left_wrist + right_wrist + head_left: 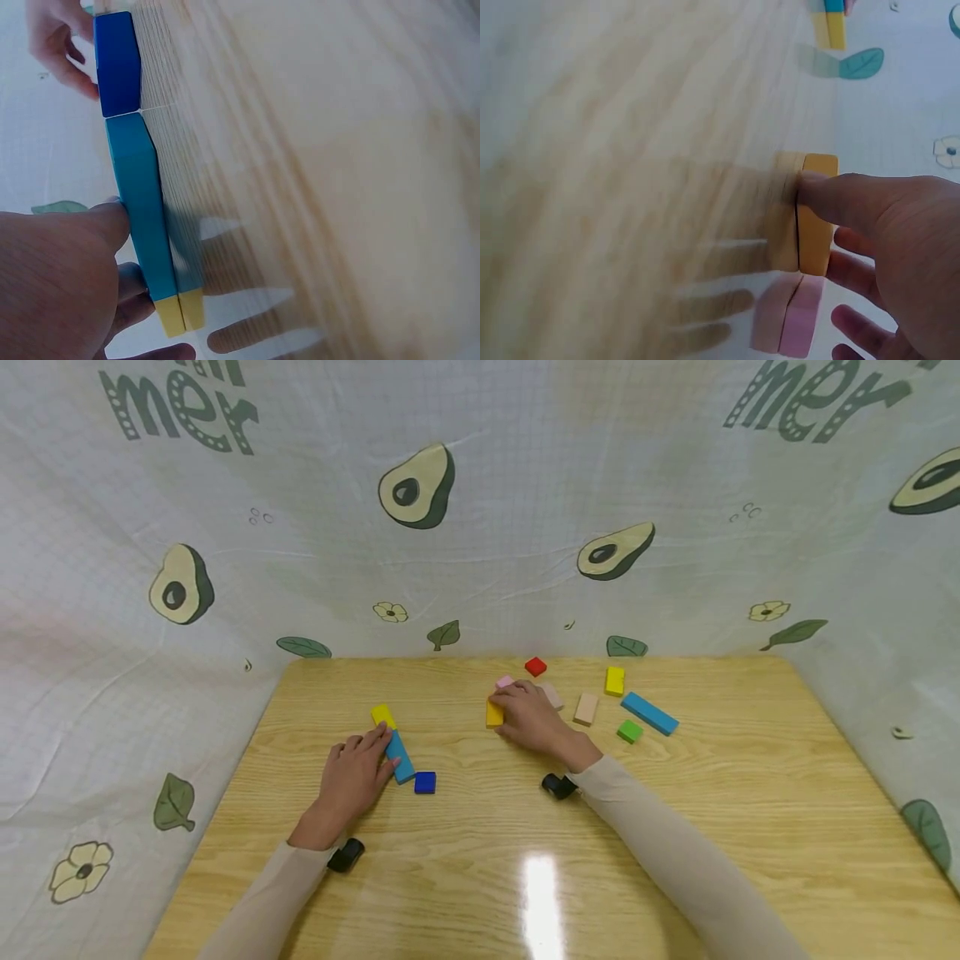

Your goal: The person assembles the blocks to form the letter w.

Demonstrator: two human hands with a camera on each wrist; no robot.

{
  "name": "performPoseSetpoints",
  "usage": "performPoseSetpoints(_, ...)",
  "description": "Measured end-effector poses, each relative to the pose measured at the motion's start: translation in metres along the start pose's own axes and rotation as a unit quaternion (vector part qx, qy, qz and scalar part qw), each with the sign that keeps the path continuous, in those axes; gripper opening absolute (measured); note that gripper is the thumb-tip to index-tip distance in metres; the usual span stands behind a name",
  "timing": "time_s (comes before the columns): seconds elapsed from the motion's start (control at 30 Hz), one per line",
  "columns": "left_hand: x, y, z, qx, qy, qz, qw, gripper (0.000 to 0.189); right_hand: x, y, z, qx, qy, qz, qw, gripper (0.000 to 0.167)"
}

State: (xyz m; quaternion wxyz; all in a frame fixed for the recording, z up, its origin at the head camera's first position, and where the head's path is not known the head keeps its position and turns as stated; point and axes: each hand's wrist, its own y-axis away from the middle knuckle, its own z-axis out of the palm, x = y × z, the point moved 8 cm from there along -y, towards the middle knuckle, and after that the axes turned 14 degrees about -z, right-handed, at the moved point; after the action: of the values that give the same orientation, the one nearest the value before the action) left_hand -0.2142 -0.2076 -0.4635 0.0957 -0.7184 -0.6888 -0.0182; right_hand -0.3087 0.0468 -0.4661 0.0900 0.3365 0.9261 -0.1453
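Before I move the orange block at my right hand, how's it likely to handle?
The orange block looks solid and straight-edged, so it probably won't bend. Its flat faces suggest it would slide rather than roll. Pushed endwise, it may nudge the pink block, which sits right by its end.

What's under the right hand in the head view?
The right hand partly covers an orange block, whose left side shows; a pink block peeks out beyond. Anything fully beneath the hand is hidden.

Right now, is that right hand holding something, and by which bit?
Yes: the right hand holds the orange block, thumb by its near end, a finger by its far end.
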Motion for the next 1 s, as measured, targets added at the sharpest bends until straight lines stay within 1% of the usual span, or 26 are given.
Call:
performPoseSetpoints(0.1, -0.001, -0.001, 0.002, -0.011, -0.003, -0.005, 0.9999, 0.053, -0.005, 0.001, 0.002, 0.005, -0.005, 0.001, 1.0, 0.053)
performPoseSetpoints(0.13, 0.001, 0.0, 0.001, -0.018, -0.002, -0.009, 0.9998, 0.054, -0.008, 0.002, 0.002, 0.009, -0.006, -0.001, 0.9999, 0.053)
performPoseSetpoints(0.23, 0.001, 0.0, 0.001, -0.026, -0.007, -0.012, 0.9996, 0.054, -0.019, 0.004, 0.002, 0.021, -0.011, -0.006, 0.9997, 0.053)
performPoseSetpoints(0.37, 0.002, 0.0, -0.001, -0.024, -0.005, -0.01, 0.9996, 0.053, -0.037, 0.005, 0.004, 0.027, -0.014, -0.015, 0.9994, 0.054)
performPoseSetpoints(0.53, 0.003, 0.0, -0.002, -0.019, -0.002, -0.01, 0.9998, 0.053, -0.059, 0.005, 0.009, 0.016, -0.026, -0.018, 0.9994, 0.055)
performPoseSetpoints(0.63, 0.002, 0.0, -0.001, -0.019, -0.002, -0.01, 0.9998, 0.053, -0.069, 0.003, 0.011, 0.016, -0.035, -0.023, 0.999, 0.055)
performPoseSetpoints(0.77, 0.002, 0.0, -0.001, -0.018, -0.001, -0.011, 0.9998, 0.053, -0.079, 0.001, 0.015, 0.014, -0.04, -0.025, 0.9988, 0.053)
performPoseSetpoints(1.0, 0.003, 0.001, -0.003, -0.007, -0.005, -0.005, 0.9999, 0.052, -0.089, -0.004, 0.021, 0.001, -0.039, -0.014, 0.9991, 0.053)
